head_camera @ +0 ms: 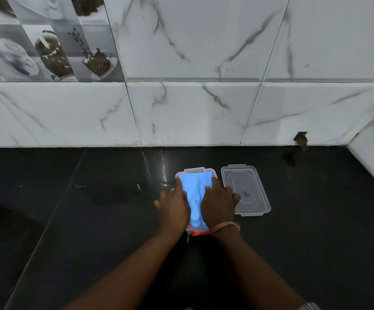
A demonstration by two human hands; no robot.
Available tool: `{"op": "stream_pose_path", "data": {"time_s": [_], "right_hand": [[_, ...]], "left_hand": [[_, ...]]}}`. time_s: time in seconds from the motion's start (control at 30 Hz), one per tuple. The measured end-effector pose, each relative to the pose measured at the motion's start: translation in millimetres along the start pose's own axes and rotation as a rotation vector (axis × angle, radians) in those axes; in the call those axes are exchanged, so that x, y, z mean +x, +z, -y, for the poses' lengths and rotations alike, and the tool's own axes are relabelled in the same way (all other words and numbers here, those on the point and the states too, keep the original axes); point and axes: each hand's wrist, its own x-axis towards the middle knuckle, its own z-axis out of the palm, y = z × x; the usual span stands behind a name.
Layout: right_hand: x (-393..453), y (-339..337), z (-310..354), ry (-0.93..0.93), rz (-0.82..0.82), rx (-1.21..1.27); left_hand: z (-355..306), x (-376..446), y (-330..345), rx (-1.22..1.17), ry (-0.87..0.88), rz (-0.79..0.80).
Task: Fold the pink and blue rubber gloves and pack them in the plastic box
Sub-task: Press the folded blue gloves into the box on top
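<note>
A white marble-veined tiled wall (204, 86) fills the view from 9 through 12 to 3 o'clock, with a panel of coffee-cup picture tiles (42, 39) up at 10 o'clock. Below it a black polished counter (69, 220) spreads across the lower half. Near the centre of the counter sits the clear plastic box (198, 170), its far rim and latch tab showing beyond the hands. Just beside it at 3 o'clock, apart from it, lies the clear lid (248, 186), flat on the counter. The blue glove (195, 193) lies folded on top of the box, filling its opening, its fingers hanging toward 6 o'clock over the near end. A strip of pink-red (198, 232) shows under the blue at the box's near edge; whether it is the pink glove cannot be told for sure. The left hand (173, 206) presses flat on the blue glove's 9 o'clock side, fingers spread. The right hand (218, 204) presses flat on its 3 o'clock side, fingers extended, with a pinkish thread band (224, 227) around the wrist.
</note>
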Motion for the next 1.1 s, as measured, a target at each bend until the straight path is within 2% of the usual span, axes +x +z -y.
{"op": "stream_pose_path", "data": {"time_s": [0.13,0.27,0.37,0.4,0.47,0.53,0.57,0.63,0.8,0.97,1.1], "right_hand": [[0,-5,8,0.013,0.032,-0.057],[-4,-11,10,-0.021,-0.017,-0.102],[2,-23,1,-0.131,-0.088,-0.062],[6,-27,-3,-0.237,-0.046,-0.052],[14,-36,-11,-0.461,0.181,-0.055],[21,-44,-17,-0.543,0.438,-0.135],[23,-46,-21,-0.544,0.503,-0.188],[25,-45,-25,-0.536,0.546,-0.268],[16,-30,-20,-0.56,0.487,-0.392],[13,-19,-18,-0.514,0.537,-0.395],[13,-27,-9,-0.481,0.607,-0.434]], "left_hand": [[-10,2,8,0.252,0.038,-0.018],[-11,8,-1,0.317,0.12,-0.078],[-2,18,-8,0.465,0.272,0.039],[0,20,-10,0.511,0.293,0.108],[0,23,-13,0.601,0.314,0.226],[-2,27,-17,0.701,0.323,0.312],[-4,28,-20,0.748,0.323,0.355],[-10,29,-24,0.829,0.309,0.443],[-34,26,-19,1.114,0.305,0.554],[-42,17,-11,1.221,0.305,0.561],[-41,18,-8,1.197,0.288,0.55]]}}
